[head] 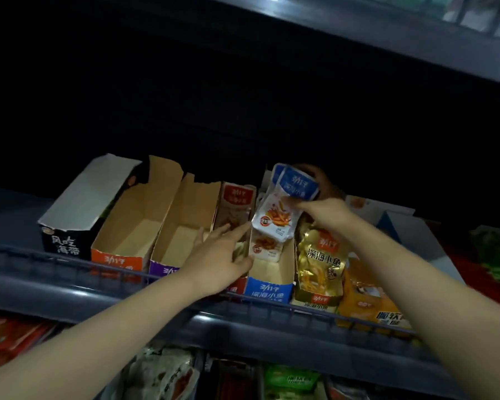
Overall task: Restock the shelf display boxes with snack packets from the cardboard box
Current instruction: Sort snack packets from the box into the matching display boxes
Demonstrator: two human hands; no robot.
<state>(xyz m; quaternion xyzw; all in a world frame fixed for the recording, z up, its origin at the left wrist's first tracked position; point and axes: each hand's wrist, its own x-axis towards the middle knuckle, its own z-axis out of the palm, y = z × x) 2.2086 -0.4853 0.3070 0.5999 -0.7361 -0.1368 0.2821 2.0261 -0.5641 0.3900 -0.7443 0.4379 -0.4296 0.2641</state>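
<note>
Pinches floppy packets (274,216) mid-body in right grip (326,213) (light, slick film, likely to fan); touches their corner with straight-fingered left grip (217,255) over box (269,290).

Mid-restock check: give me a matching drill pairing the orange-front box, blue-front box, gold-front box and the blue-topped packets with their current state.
Things:
1. orange-front box
2. blue-front box
3. gold-front box
4. blue-topped packets

States:
A. held by the right hand above the boxes
B. bare cardboard floor, no packets visible
C. packed with gold packets
D. a few white packets at the back, front floor bare

Pairs: 1-B; 2-D; 3-C; 4-A
</note>
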